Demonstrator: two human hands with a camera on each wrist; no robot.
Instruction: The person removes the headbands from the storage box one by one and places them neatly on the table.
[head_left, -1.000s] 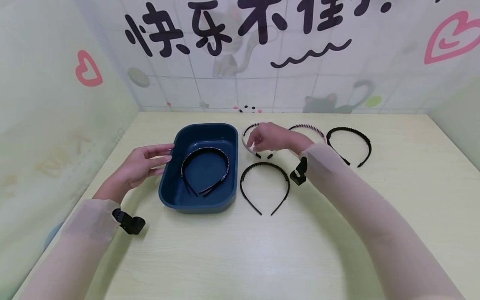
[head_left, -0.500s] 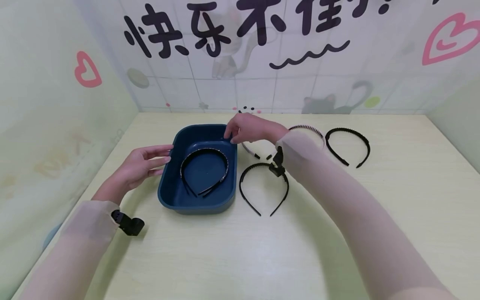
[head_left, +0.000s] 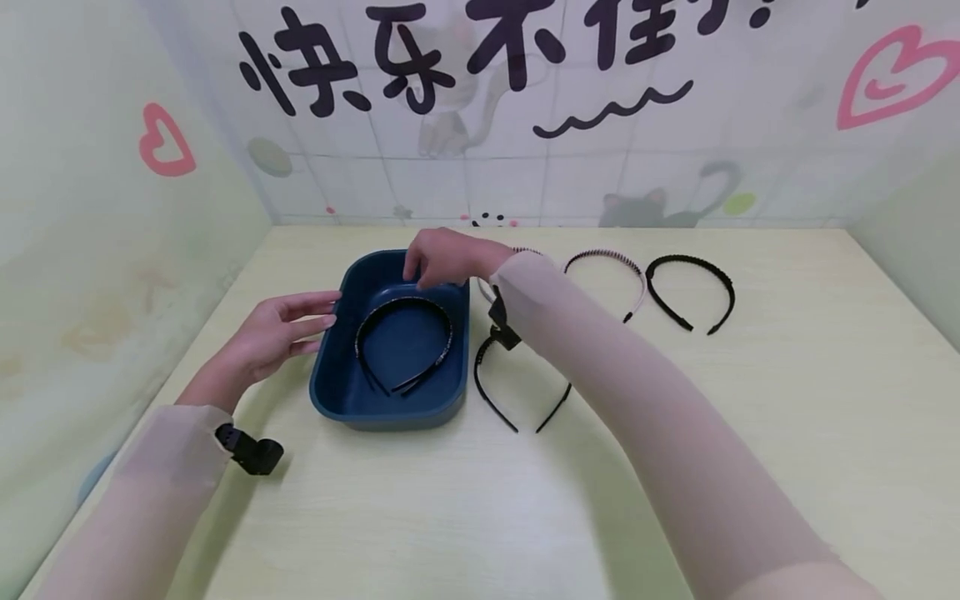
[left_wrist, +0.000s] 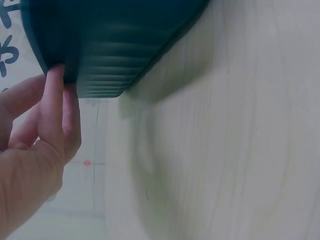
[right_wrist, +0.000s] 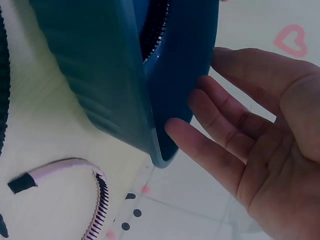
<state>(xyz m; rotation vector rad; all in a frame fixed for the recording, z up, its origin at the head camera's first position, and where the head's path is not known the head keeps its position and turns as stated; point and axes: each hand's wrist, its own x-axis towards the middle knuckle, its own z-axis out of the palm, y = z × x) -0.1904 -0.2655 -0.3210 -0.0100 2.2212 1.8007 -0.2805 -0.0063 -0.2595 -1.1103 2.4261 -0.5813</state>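
A deep blue plastic bin (head_left: 390, 419) stands left of centre on the table. Inside lies a black headband (head_left: 405, 301) with sparkling specks; its doubled tips suggest more than one band. My left hand (head_left: 272, 337) touches the bin's left rim with extended fingers, thumb apart. In the left wrist view, its fingertips rest at the bin's edge. My right hand (head_left: 448, 257) hovers over the bin's far part, fingers relaxed and holding nothing; the right wrist view shows its fingertips (right_wrist: 175, 126) close by the rim. A toothed black headband (head_left: 478, 377) lies right of the bin, partly hidden by my right sleeve.
Behind my right forearm, a pale headband (head_left: 483, 291) is mostly covered. Further right lie a pink toothed headband (head_left: 604, 254) and a black textured headband (head_left: 702, 262). Printed wall sheets (head_left: 525, 187) border the table (head_left: 360, 517) at the back and left.
My right hand has moved left from above the pale headband to over the bin's far part. My left hand stays at the bin's left rim.
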